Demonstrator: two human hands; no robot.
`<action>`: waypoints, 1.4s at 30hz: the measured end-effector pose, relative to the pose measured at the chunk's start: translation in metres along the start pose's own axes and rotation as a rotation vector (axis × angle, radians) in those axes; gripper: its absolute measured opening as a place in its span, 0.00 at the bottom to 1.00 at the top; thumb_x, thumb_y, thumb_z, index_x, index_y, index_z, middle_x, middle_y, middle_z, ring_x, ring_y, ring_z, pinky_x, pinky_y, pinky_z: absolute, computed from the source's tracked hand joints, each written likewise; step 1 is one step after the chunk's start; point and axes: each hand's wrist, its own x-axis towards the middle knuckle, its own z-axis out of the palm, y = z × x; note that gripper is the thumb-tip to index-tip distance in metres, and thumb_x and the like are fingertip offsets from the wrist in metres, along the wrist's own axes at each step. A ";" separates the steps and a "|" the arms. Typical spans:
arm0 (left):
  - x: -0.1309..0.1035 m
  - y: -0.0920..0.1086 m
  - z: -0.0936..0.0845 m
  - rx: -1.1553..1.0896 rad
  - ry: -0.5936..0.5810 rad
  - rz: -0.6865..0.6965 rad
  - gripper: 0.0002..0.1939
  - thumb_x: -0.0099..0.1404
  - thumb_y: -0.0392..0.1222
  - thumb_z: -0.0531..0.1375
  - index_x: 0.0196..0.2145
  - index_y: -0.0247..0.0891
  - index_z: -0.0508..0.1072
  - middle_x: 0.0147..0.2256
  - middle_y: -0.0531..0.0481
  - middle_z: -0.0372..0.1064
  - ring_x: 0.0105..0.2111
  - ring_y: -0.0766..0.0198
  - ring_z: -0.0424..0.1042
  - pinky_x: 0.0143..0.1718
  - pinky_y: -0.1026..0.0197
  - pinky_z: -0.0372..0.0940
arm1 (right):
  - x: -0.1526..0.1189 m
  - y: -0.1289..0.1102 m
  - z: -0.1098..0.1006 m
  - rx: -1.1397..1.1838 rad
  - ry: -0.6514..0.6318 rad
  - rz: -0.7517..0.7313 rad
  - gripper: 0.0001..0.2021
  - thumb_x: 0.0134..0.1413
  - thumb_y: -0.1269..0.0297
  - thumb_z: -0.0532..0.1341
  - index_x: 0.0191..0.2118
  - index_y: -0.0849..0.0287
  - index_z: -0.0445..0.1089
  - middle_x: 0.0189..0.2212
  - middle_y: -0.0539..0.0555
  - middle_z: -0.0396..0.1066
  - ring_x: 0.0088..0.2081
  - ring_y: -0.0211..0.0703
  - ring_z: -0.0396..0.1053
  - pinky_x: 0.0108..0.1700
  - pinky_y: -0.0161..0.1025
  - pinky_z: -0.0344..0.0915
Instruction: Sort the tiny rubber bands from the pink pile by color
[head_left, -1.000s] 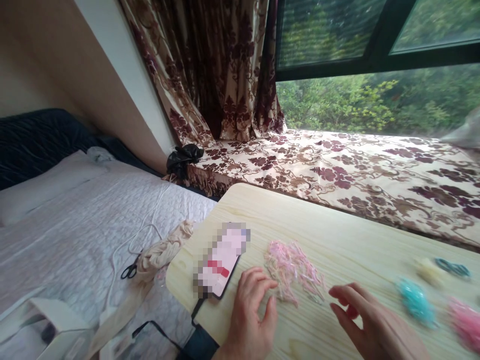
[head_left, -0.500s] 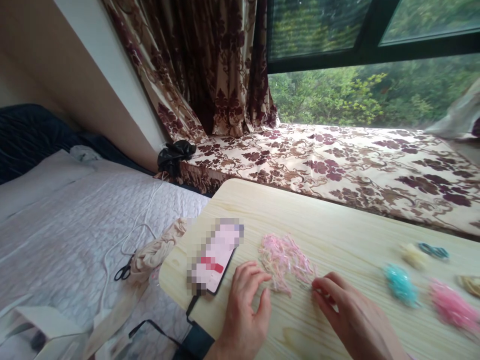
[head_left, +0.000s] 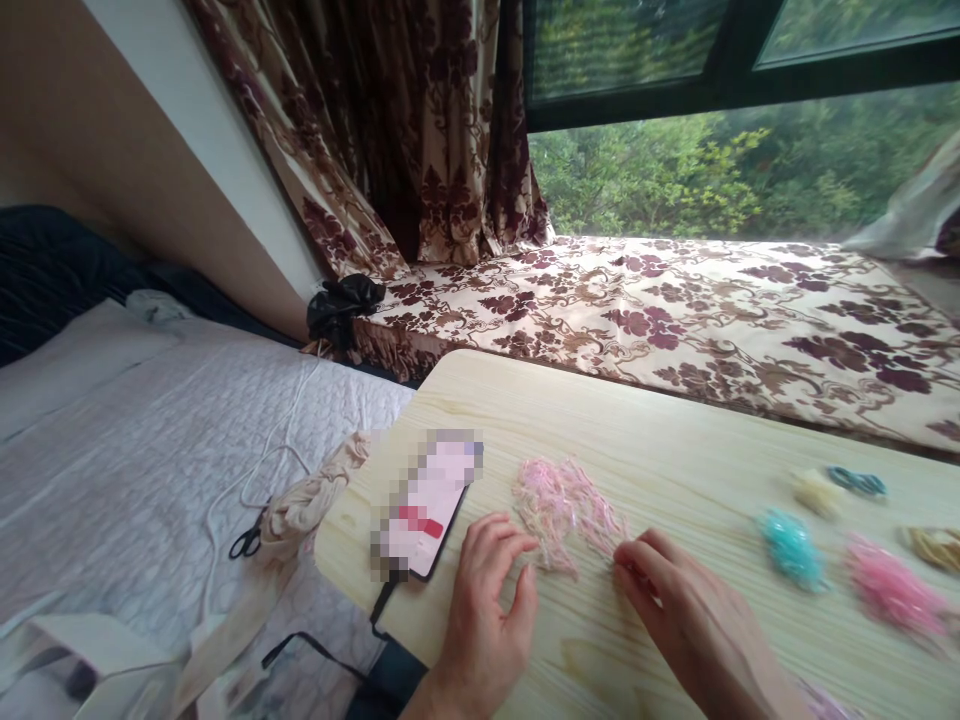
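Where pink strands (head_left: 553, 492) tangle, they gleam.

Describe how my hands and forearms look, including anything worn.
Your left hand and right hand are both ungloved, with no ring, watch or bracelet visible. No sleeve clearly shows; the pale pink patch beside your right forearm is too cut off to identify.

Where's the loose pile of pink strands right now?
In the head view, the pink strands lie on the table, right of the phone, just beyond and between the left hand and right hand.
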 end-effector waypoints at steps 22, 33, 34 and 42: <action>-0.007 -0.015 0.005 0.089 0.019 0.039 0.11 0.67 0.34 0.55 0.43 0.43 0.73 0.44 0.46 0.73 0.51 0.55 0.70 0.52 0.51 0.70 | -0.052 0.057 -0.063 0.041 0.256 0.227 0.13 0.59 0.51 0.55 0.34 0.50 0.73 0.27 0.49 0.77 0.27 0.40 0.75 0.28 0.34 0.67; -0.007 -0.018 0.007 0.146 0.021 0.054 0.09 0.67 0.37 0.56 0.42 0.41 0.75 0.44 0.43 0.74 0.49 0.54 0.72 0.50 0.50 0.72 | -0.033 0.102 -0.084 -0.075 0.257 0.439 0.14 0.52 0.54 0.54 0.30 0.52 0.75 0.25 0.52 0.77 0.26 0.47 0.74 0.27 0.39 0.63; -0.006 -0.018 0.007 0.148 0.025 0.053 0.09 0.68 0.38 0.55 0.42 0.41 0.75 0.44 0.44 0.74 0.49 0.54 0.72 0.50 0.50 0.72 | -0.031 0.102 -0.084 -0.073 0.250 0.436 0.14 0.52 0.55 0.54 0.30 0.52 0.75 0.25 0.52 0.77 0.27 0.46 0.74 0.27 0.39 0.63; -0.006 -0.019 0.007 0.150 0.042 0.064 0.09 0.67 0.39 0.56 0.42 0.41 0.75 0.43 0.44 0.74 0.48 0.53 0.73 0.49 0.50 0.72 | -0.025 0.106 -0.083 -0.077 0.240 0.407 0.17 0.56 0.55 0.51 0.31 0.54 0.76 0.32 0.54 0.78 0.30 0.44 0.75 0.30 0.38 0.65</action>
